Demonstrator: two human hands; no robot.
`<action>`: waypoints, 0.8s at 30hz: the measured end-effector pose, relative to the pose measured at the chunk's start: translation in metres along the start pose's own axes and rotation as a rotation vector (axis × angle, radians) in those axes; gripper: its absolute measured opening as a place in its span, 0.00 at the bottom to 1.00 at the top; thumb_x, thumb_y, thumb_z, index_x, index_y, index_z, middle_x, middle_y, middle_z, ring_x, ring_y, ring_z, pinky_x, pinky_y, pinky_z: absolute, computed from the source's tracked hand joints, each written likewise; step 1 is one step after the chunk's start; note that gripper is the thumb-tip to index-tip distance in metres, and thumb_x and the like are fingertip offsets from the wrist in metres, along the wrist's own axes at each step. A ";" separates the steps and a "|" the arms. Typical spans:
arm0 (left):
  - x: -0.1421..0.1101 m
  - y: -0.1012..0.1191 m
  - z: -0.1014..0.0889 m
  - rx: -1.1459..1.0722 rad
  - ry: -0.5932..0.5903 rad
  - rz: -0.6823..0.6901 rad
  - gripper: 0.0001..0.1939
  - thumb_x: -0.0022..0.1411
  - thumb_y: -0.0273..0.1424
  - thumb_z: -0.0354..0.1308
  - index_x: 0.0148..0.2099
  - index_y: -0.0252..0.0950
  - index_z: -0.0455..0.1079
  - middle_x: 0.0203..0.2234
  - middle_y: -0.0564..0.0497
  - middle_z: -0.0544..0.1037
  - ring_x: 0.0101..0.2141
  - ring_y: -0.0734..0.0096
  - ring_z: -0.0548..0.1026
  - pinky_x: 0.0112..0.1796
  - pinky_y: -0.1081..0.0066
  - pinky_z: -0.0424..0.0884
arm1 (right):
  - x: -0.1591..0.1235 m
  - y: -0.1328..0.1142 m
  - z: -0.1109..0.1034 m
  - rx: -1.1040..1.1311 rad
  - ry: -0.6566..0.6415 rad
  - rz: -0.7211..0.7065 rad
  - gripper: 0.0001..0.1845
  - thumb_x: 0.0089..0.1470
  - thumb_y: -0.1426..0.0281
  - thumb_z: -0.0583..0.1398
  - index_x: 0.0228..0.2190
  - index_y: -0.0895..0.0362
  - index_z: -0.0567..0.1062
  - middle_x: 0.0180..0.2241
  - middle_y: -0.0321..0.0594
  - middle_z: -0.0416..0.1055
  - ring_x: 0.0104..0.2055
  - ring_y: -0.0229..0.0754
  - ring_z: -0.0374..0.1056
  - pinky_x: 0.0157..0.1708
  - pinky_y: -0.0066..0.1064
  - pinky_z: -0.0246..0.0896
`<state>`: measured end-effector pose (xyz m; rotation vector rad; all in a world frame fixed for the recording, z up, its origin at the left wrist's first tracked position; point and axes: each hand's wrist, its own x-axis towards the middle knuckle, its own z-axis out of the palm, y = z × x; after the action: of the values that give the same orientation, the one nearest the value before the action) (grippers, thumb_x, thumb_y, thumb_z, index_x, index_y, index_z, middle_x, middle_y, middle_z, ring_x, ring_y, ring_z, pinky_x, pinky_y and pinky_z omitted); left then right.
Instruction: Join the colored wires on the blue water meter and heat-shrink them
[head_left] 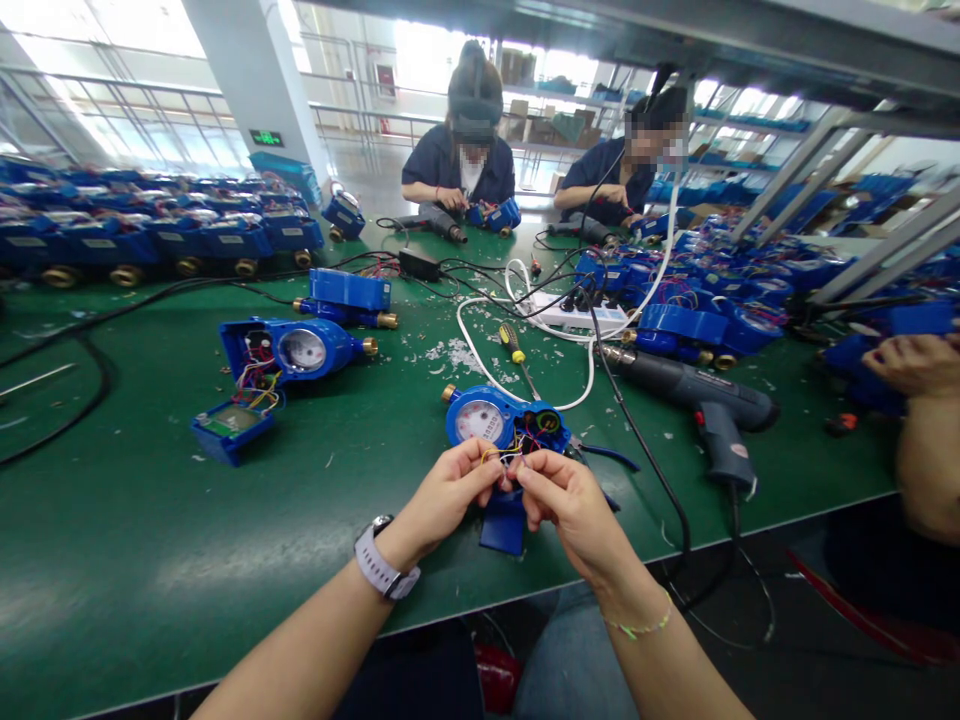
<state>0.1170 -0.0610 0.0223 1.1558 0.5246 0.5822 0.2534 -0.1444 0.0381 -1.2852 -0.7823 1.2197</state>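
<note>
A blue water meter (495,417) with a round dial and an opened compartment lies on the green table (150,560) just beyond my hands. Thin coloured wires (510,452) run out of it. My left hand (450,490), with a white watch on the wrist, pinches those wires. My right hand (562,495) pinches the same wires from the other side, fingertips almost touching the left. A blue cover piece (502,522) lies under my hands at the table edge.
Another opened blue meter (289,350) with its lid (232,428) lies to the left. A heat gun (697,395), yellow-handled screwdriver (514,345), power strip (577,312) and cables sit on the right. Meters are piled far left and right. Two people work opposite; another person's hand (915,362) is at right.
</note>
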 end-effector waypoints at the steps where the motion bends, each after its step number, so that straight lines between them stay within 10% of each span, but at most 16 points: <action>1: 0.000 -0.001 0.000 0.006 0.011 0.004 0.18 0.57 0.44 0.61 0.32 0.32 0.64 0.24 0.54 0.71 0.20 0.82 0.61 0.24 0.77 0.55 | 0.000 0.000 -0.001 0.015 -0.013 0.002 0.18 0.46 0.57 0.67 0.27 0.60 0.73 0.18 0.33 0.65 0.17 0.31 0.56 0.18 0.22 0.51; 8: 0.001 -0.008 -0.002 0.046 0.058 0.037 0.17 0.59 0.43 0.58 0.35 0.34 0.60 0.25 0.55 0.72 0.18 0.83 0.62 0.21 0.79 0.55 | -0.001 0.001 -0.004 0.182 -0.013 0.043 0.18 0.46 0.60 0.67 0.27 0.58 0.66 0.34 0.39 0.74 0.19 0.30 0.61 0.20 0.22 0.57; 18: 0.001 -0.005 -0.003 0.122 0.149 0.100 0.15 0.62 0.42 0.54 0.35 0.36 0.57 0.27 0.52 0.76 0.18 0.82 0.64 0.21 0.79 0.59 | 0.000 0.002 -0.008 0.011 -0.055 0.032 0.19 0.50 0.57 0.64 0.28 0.59 0.66 0.25 0.37 0.72 0.14 0.28 0.55 0.15 0.20 0.46; 24: -0.006 0.001 -0.006 0.537 0.064 0.155 0.10 0.59 0.34 0.59 0.41 0.34 0.70 0.30 0.51 0.77 0.27 0.74 0.70 0.28 0.75 0.63 | -0.003 0.002 -0.008 0.067 -0.050 -0.001 0.17 0.48 0.60 0.66 0.31 0.59 0.68 0.31 0.40 0.74 0.17 0.29 0.60 0.18 0.22 0.53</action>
<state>0.1087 -0.0606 0.0219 1.7022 0.6739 0.6323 0.2598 -0.1501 0.0353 -1.2039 -0.7719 1.2704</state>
